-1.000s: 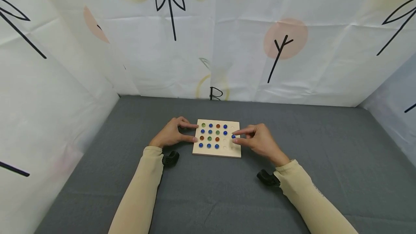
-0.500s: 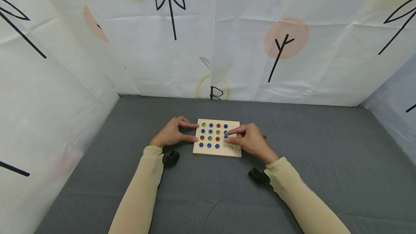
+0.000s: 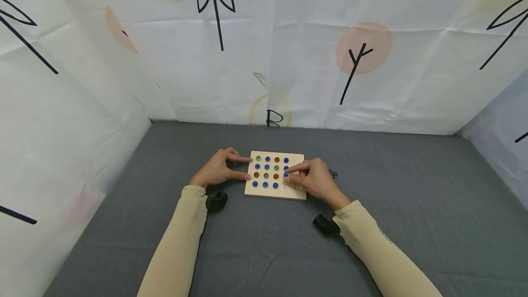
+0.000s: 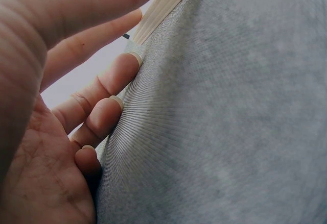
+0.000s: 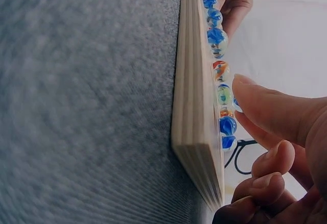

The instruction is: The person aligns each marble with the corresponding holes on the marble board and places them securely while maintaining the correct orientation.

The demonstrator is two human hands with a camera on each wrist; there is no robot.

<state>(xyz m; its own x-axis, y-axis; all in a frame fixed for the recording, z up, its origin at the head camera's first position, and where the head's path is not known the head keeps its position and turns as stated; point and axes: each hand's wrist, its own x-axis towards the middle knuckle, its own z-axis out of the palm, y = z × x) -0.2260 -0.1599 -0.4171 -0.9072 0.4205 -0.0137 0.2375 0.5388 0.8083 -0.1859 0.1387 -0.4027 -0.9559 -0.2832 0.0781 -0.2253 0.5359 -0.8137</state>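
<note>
A light wooden board [image 3: 264,192] with rows of round hollows lies flat on the grey cloth, in the head view's middle. Blue, green and red-brown glass marbles sit in many of its hollows. My right hand [image 3: 319,180] is over the board's right part, pinching a blue marble [image 3: 286,174] between thumb and index finger. In the right wrist view that marble [image 5: 236,105] is mostly hidden behind the thumb, close to the board's surface. My left hand [image 3: 218,168] touches the board's left edge with a fairly straight thumb and index finger. Its other fingertips rest on the cloth.
Several loose marbles [image 3: 333,174] lie on the grey cloth [image 3: 255,246] just right of the right hand, partly hidden by it. White patterned fabric [image 3: 305,81] stands behind and at both sides. Each wrist wears a black device [image 3: 326,225].
My right hand has moved left with the blue marble, from the board's right column to the one beside it, then slightly lower. The left hand and the board stay in place.
</note>
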